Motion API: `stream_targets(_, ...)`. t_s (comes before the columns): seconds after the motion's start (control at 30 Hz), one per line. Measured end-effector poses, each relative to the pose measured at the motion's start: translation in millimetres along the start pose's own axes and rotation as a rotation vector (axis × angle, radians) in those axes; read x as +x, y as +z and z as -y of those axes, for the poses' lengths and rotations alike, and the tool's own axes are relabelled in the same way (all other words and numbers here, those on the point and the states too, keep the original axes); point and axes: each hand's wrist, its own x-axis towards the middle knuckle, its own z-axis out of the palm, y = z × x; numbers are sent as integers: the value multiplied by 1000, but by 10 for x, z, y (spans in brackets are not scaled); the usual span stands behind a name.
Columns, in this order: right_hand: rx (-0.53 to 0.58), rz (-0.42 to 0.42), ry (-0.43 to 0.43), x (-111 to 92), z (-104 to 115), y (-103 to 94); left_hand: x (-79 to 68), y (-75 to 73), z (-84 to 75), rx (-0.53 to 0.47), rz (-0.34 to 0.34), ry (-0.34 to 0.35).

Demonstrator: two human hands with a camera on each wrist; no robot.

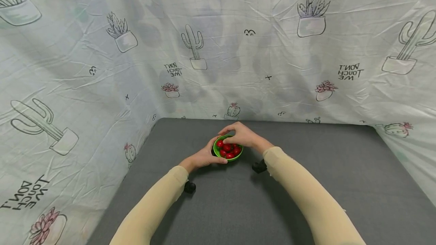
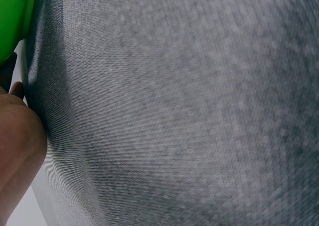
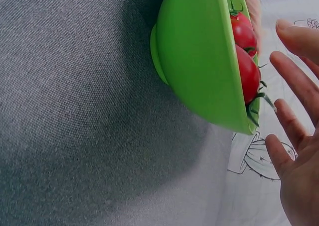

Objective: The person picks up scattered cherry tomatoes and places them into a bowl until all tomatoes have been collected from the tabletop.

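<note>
A green bowl [image 1: 235, 159] filled with several small red tomatoes [image 1: 226, 147] stands on the grey table. My left hand [image 1: 203, 157] holds it from the left, thumb along the near rim and fingers round the far left side. Over the far part of the bowl, my right hand [image 1: 244, 136] arches with its fingers above the tomatoes. In the right wrist view the fingers of that hand [image 3: 305, 161] are spread apart, with a gap between them and the tomatoes with green stems [image 3: 248, 74]. Only a sliver of the bowl [image 2: 12, 17] enters the left wrist view.
A grey cloth-like surface [image 1: 225, 207] covers the table. Behind and to the left hangs a white curtain [image 1: 218, 48] printed with potted cacti. Small black devices [image 1: 189, 187] are worn at both wrists, below the pale sleeves [image 1: 153, 203].
</note>
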Motion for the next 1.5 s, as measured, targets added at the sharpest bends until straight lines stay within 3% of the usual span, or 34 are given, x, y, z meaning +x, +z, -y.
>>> stream_targets(0.43, -4, -17, 35, -201, 102, -128, 4, 8, -2, 15, -2, -7)
stream_targets(0.7, -65, -61, 148, -483, 162, -279, 20, 5, 34, 1, -6, 9)
stream_targets(1.5, -133, -84, 180, -1471, -38, -636, -28, 30, 13, 21, -20, 48)
